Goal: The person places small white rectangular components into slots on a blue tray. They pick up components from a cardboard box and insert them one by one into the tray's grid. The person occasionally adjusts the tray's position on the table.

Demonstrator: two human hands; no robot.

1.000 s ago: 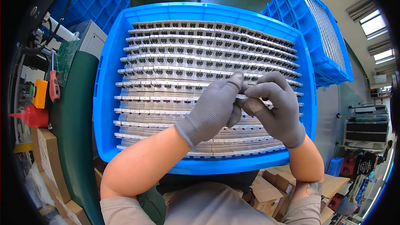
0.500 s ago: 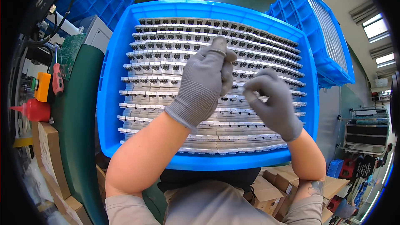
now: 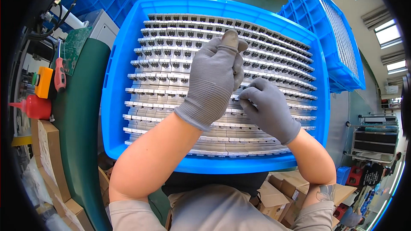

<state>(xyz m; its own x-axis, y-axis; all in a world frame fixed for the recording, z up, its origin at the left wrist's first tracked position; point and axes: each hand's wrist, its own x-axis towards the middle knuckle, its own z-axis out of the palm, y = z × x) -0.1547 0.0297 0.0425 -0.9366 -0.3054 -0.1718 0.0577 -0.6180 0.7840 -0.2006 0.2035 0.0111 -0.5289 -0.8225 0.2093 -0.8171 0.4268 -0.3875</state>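
Observation:
Both hands wear grey knit gloves and are held above a large blue crate (image 3: 214,167). Tight rows of silvery metal parts (image 3: 165,66) with small black pieces along them fill the crate. My left hand (image 3: 212,79) is closed, its thumb pressed over curled fingers and pointing to the far side; whatever it may grip is hidden by the glove. Lower and to the right, my right hand (image 3: 269,110) has thumb and fingertips drawn together, close to the left hand's fingers. I cannot make out anything between these fingertips.
A second blue crate (image 3: 319,38) of similar parts stands at the far right. Along the left are a dark green surface (image 3: 81,145), a red-handled screwdriver (image 3: 60,75), a red squeeze bottle (image 3: 34,107) and a green circuit board (image 3: 77,47). Cardboard boxes (image 3: 272,196) lie near my right side.
My right hand has moved left, nearer to the left hand, and its fingers have drawn closer together. The left hand has shifted slightly right and stays closed.

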